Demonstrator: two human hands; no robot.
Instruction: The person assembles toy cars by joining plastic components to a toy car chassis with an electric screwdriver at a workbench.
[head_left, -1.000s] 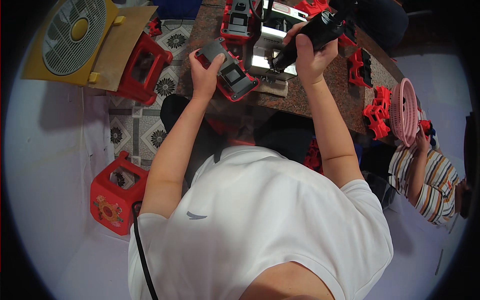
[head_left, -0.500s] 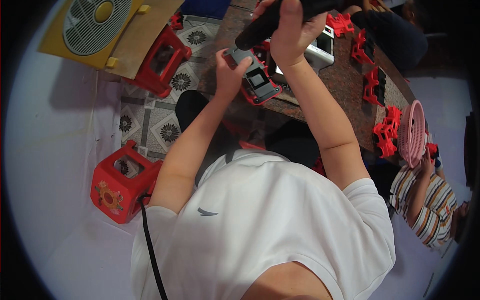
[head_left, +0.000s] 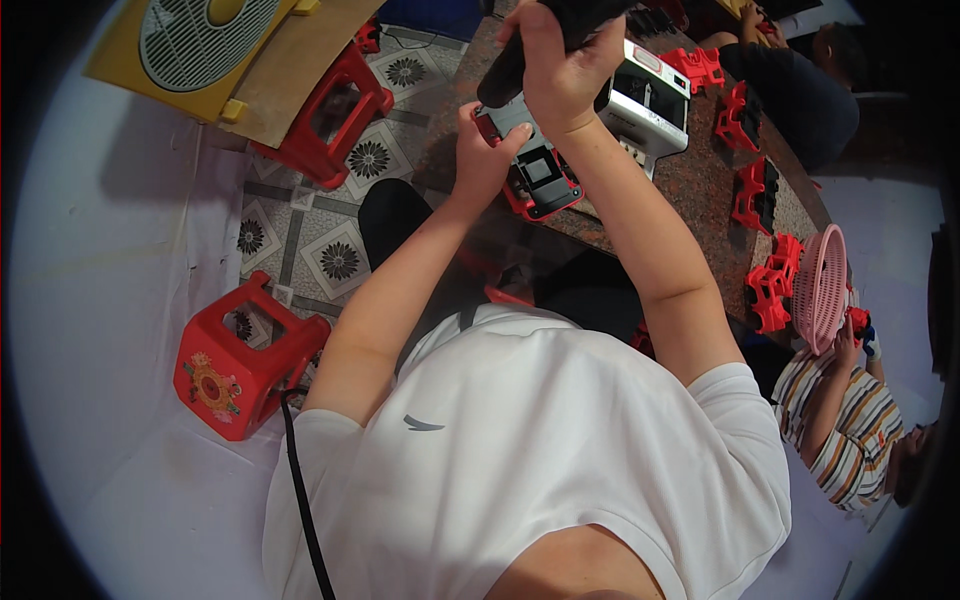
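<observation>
My left hand [head_left: 484,160] grips a red-and-grey plastic housing [head_left: 541,172] by its left end, with the thumb lying on the grey face. The housing has a square dark opening and red corners, and is held near the table's edge. In my right hand [head_left: 562,80] is a black power screwdriver [head_left: 503,78], fingers wrapped round its body. Its front end points down at the far end of the housing. The bit is hidden, so I cannot tell whether it touches a screw.
Beyond my right wrist, a white machine [head_left: 650,105] stands on the speckled stone table [head_left: 690,185]. Several red-and-black parts [head_left: 752,195] line its right side, near a pink basket [head_left: 822,290]. Two people sit nearby. Red stools [head_left: 235,370] and a yellow fan [head_left: 205,40] are at left.
Both hands, with the housing and the screwdriver, appear slightly farther right. The screwdriver's front end now covers more of the housing, and its bit no longer shows. More of the white machine is visible.
</observation>
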